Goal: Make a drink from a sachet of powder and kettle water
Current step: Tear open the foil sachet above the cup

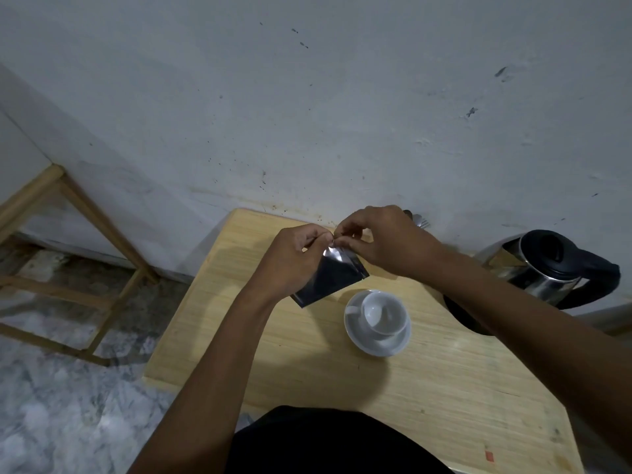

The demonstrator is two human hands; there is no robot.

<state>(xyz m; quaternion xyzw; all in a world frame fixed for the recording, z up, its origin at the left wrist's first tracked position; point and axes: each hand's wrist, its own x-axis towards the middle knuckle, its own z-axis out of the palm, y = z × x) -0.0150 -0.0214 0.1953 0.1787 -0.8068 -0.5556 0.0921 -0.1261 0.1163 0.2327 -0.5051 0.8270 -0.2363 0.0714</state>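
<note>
A dark, shiny foil sachet (330, 278) hangs above the wooden table (301, 354), held at its top edge by both hands. My left hand (290, 258) pinches the upper left corner. My right hand (379, 241) pinches the top edge just beside it, fingertips nearly touching. Below and to the right stands an empty white cup (383, 311) on a white saucer (378, 343). A steel kettle (543, 268) with a black lid and handle stands at the table's right end, near the wall.
A dark round base (461, 316) lies partly hidden under my right forearm. Metal cutlery (419, 220) peeks out behind my right hand by the wall. A wooden frame (85, 234) stands on the marble floor to the left.
</note>
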